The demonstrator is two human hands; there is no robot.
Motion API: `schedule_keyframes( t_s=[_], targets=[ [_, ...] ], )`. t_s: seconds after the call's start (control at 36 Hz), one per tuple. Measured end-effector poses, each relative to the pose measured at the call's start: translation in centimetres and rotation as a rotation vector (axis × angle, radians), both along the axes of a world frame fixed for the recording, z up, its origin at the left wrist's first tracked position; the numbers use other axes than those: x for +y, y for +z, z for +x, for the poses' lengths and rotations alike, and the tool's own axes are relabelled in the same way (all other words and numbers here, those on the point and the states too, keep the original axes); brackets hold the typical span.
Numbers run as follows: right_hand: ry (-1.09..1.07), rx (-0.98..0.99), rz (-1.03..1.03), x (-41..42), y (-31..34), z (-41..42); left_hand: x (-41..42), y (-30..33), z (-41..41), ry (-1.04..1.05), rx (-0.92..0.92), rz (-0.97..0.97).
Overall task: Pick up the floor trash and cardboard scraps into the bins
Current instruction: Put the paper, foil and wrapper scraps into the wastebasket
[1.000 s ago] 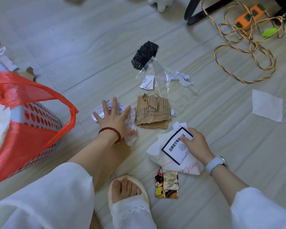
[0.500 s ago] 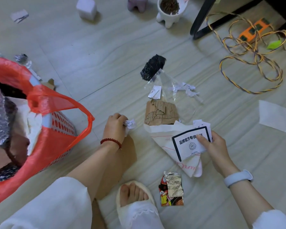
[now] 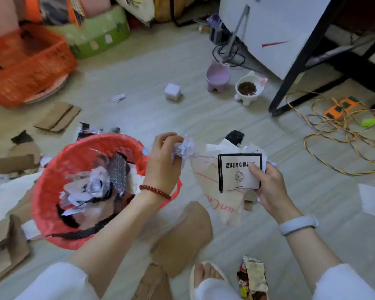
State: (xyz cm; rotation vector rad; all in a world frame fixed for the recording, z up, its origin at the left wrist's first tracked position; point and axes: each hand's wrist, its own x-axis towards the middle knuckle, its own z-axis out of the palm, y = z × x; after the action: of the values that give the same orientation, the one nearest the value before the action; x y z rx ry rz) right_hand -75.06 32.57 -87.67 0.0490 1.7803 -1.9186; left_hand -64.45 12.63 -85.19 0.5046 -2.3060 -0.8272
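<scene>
Head view. The left hand [image 3: 164, 161] is closed around a crumpled white paper wad [image 3: 183, 148], held in the air just beside the right rim of the red-lined bin [image 3: 52, 169]. The bin stands on the floor [image 3: 204, 118] toward the lower left and already contains crumpled paper, clear plastic and dark scraps. The right hand [image 3: 268, 187] pinches a sheaf of paper trash: a black-bordered printed card [image 3: 236, 172] in front and a white paper bag with red lettering [image 3: 221, 202] behind it, both lifted off the floor near the middle of the frame. A red bead bracelet [image 3: 155, 191] circles the left wrist; a pale wristband [image 3: 298, 225] circles the right.

Still on the floor: a large cardboard piece [image 3: 182, 237] below the hands, a flattened snack wrapper [image 3: 252, 278] at the bottom edge beside a slippered foot [image 3: 206, 276], a cardboard scrap [image 3: 57, 116] beyond the bin, further torn cardboard [image 3: 7, 250] along the left edge, and a white sheet [image 3: 372, 202] at the right edge.

Farther back stand a small white cube [image 3: 172, 92], a pink bowl [image 3: 218, 75], a white bowl of dry pellets [image 3: 249, 88] and an orange basket [image 3: 26, 63] at the upper left. A tangled yellow cable [image 3: 342, 148] and an orange power strip [image 3: 342, 107] lie at the right.
</scene>
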Motion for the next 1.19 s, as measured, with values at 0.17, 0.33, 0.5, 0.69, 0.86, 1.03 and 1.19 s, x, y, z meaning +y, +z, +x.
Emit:
schedule_keyframes(
  t_s=[0.17, 0.33, 0.5, 0.69, 0.86, 1.03, 1.19],
  targets=[
    [0.130, 0.041, -0.119, -8.7, 4.9, 2.6, -7.0, 4.1, 7.2, 0.279, 0.030, -0.060],
    [0.338, 0.099, 0.019, -16.6, 5.6, 5.3, -11.7, 2.2, 13.6, 0.315, -0.291, 0.107],
    [0.332, -0.043, 0.071, -21.4, 3.8, 7.2, -13.4, -0.1, 18.2, 0.223, -0.668, 0.176],
    [0.489, 0.083, 0.183, -24.2, 2.7, 9.2, -15.5, -0.1, 21.9, 0.647, -0.239, 0.243],
    [0.943, 1.260, 0.765, -24.4, 1.1, 11.5, -14.8, -3.0, 22.1, 0.542, -0.274, 0.309],
    [1.478, 1.403, 0.915, -25.6, -1.6, 12.9, -14.3, -5.3, 21.8, 0.422, -0.363, 0.296],
    [1.716, 1.474, 1.045, -27.2, -6.5, 13.9, -13.9, -7.2, 21.8, 0.449, -0.379, 0.249]
  ],
)
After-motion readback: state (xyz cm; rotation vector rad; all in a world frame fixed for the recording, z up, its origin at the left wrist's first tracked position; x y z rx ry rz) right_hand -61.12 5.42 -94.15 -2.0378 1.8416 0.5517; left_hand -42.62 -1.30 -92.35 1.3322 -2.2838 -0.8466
